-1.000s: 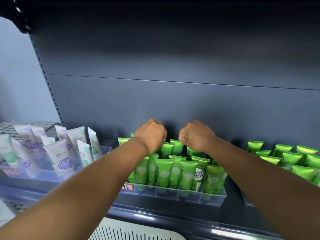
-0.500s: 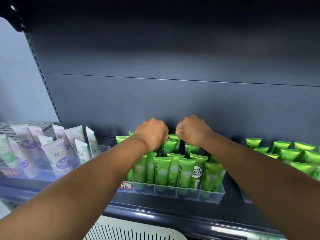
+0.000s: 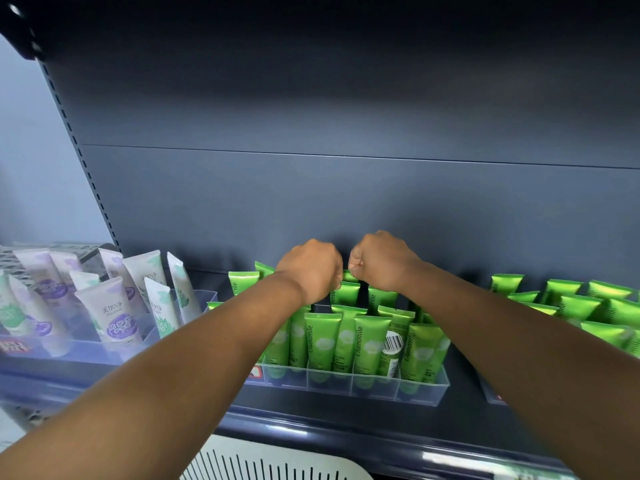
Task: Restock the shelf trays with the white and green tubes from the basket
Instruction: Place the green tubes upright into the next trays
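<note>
A clear divided tray [image 3: 375, 384] in the middle of the shelf holds several upright green tubes [image 3: 322, 341]. My left hand [image 3: 311, 268] and my right hand [image 3: 381, 261] are fists side by side over the tray's back row. Each has its fingers curled down onto the top edge of a back-row green tube [image 3: 346, 292]; the fingertips are hidden. On the left, white tubes [image 3: 110, 313] with purple and green prints stand in another clear tray [image 3: 86, 348]. The white slotted basket [image 3: 277, 462] shows at the bottom edge, its inside out of view.
More green tubes [image 3: 588, 306] lean in a tray at the right. The dark back panel [image 3: 346, 202] rises close behind my hands. The shelf's front lip [image 3: 311, 424] runs below the trays. A grey crate [image 3: 41, 249] sits behind the white tubes.
Both hands have drawn closer together and slightly further back over the rear row of green tubes. The view has shifted a little to the right.
</note>
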The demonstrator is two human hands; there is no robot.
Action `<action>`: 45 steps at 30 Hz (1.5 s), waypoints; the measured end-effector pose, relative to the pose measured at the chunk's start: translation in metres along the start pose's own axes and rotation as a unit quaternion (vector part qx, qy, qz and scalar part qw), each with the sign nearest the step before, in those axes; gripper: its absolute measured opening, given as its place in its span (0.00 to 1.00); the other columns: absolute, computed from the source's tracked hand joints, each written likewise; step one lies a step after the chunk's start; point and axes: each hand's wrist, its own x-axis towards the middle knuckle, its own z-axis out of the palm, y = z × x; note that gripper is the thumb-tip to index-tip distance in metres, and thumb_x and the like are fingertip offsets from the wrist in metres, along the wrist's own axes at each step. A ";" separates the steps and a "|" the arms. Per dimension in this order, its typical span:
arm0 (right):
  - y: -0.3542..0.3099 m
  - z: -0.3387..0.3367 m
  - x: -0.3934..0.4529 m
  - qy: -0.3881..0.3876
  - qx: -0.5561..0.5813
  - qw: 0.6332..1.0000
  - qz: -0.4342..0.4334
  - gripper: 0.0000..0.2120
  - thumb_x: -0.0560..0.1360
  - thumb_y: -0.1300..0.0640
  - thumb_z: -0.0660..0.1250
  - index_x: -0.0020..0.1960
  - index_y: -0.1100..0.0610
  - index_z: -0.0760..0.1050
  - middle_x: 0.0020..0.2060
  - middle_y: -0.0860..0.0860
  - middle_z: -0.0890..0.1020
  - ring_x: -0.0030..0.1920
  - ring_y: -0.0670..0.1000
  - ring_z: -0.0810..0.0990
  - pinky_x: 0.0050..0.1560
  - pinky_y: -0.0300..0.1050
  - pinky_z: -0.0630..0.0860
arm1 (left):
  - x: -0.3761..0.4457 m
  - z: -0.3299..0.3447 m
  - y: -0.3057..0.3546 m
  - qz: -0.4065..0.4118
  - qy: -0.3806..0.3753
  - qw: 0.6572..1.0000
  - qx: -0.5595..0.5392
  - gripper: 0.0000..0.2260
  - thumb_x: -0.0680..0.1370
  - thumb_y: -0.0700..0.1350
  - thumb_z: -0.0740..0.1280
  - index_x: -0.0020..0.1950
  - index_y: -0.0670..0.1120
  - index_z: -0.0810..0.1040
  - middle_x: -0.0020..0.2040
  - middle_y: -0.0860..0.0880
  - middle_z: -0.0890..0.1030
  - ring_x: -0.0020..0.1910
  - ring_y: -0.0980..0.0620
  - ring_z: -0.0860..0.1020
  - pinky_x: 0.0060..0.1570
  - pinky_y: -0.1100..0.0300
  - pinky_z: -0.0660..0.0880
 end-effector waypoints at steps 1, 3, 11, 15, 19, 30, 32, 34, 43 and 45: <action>0.000 0.000 0.000 0.000 0.001 1.000 0.000 0.10 0.74 0.59 0.62 0.45 0.54 0.83 0.45 0.53 0.85 0.52 0.57 0.80 0.49 0.46 0.76 | 0.001 0.001 0.000 -0.002 0.001 1.000 -0.002 0.06 0.74 0.41 0.68 0.46 0.51 0.83 0.51 0.48 0.83 0.53 0.44 0.79 0.52 0.55 0.76; 0.000 0.000 0.000 -0.002 0.002 1.000 0.000 0.10 0.74 0.59 0.62 0.45 0.54 0.83 0.45 0.53 0.85 0.52 0.56 0.80 0.49 0.45 0.75 | 0.001 0.002 -0.001 -0.005 0.002 1.000 -0.007 0.06 0.74 0.42 0.68 0.45 0.51 0.83 0.51 0.48 0.83 0.53 0.44 0.79 0.52 0.54 0.76; -0.006 -0.008 -0.003 -0.002 -0.015 1.000 -0.008 0.07 0.74 0.53 0.66 0.48 0.51 0.82 0.47 0.48 0.85 0.56 0.54 0.77 0.53 0.45 0.74 | -0.001 -0.006 -0.013 -0.002 0.016 0.999 -0.049 0.12 0.72 0.45 0.73 0.55 0.50 0.82 0.54 0.48 0.83 0.57 0.47 0.80 0.58 0.53 0.76; -0.016 -0.015 -0.002 0.012 0.007 1.000 -0.011 0.08 0.74 0.51 0.67 0.48 0.54 0.81 0.45 0.50 0.85 0.52 0.54 0.79 0.52 0.45 0.77 | -0.010 -0.029 -0.034 -0.019 0.055 0.997 -0.041 0.13 0.73 0.45 0.72 0.57 0.50 0.82 0.55 0.49 0.83 0.57 0.48 0.79 0.59 0.57 0.74; -0.033 -0.016 -0.001 0.015 0.023 0.999 -0.028 0.09 0.73 0.54 0.68 0.50 0.57 0.81 0.47 0.53 0.85 0.54 0.56 0.80 0.54 0.50 0.78 | -0.024 -0.039 -0.055 -0.045 0.060 0.997 -0.026 0.13 0.73 0.45 0.71 0.56 0.53 0.82 0.55 0.49 0.83 0.57 0.48 0.79 0.59 0.56 0.75; -0.060 0.007 0.009 -0.005 -0.014 1.000 -0.020 0.06 0.72 0.57 0.68 0.46 0.51 0.82 0.47 0.49 0.85 0.56 0.54 0.77 0.55 0.46 0.76 | -0.036 -0.029 -0.067 -0.040 0.027 0.998 0.030 0.10 0.74 0.47 0.69 0.54 0.56 0.81 0.56 0.45 0.74 0.58 0.44 0.76 0.55 0.56 0.72; -0.061 0.010 0.011 -0.006 -0.018 1.000 -0.011 0.06 0.71 0.58 0.67 0.44 0.51 0.82 0.46 0.51 0.85 0.53 0.56 0.80 0.53 0.47 0.77 | -0.035 -0.029 -0.068 -0.038 0.023 0.998 0.048 0.10 0.75 0.46 0.68 0.54 0.55 0.81 0.57 0.45 0.72 0.56 0.42 0.77 0.55 0.56 0.73; -0.061 0.011 0.013 -0.011 -0.021 1.000 -0.002 0.07 0.71 0.59 0.66 0.44 0.51 0.82 0.46 0.52 0.85 0.51 0.57 0.81 0.52 0.47 0.78 | -0.033 -0.027 -0.069 -0.036 0.019 0.998 0.057 0.09 0.75 0.45 0.67 0.53 0.54 0.81 0.56 0.45 0.72 0.56 0.42 0.77 0.53 0.56 0.72; -0.057 0.017 0.018 0.001 -0.019 1.000 0.013 0.09 0.73 0.59 0.62 0.45 0.53 0.81 0.46 0.54 0.84 0.49 0.59 0.81 0.47 0.46 0.76 | -0.025 -0.020 -0.069 -0.024 0.022 0.998 0.045 0.07 0.75 0.44 0.65 0.50 0.53 0.81 0.53 0.45 0.75 0.56 0.42 0.76 0.52 0.54 0.72; -0.056 0.017 0.018 0.003 -0.013 1.000 0.016 0.09 0.73 0.59 0.62 0.44 0.53 0.81 0.45 0.54 0.84 0.49 0.59 0.81 0.45 0.44 0.74 | -0.025 -0.019 -0.067 -0.019 0.021 0.999 0.043 0.08 0.75 0.43 0.65 0.49 0.53 0.81 0.53 0.45 0.75 0.56 0.42 0.76 0.53 0.54 0.73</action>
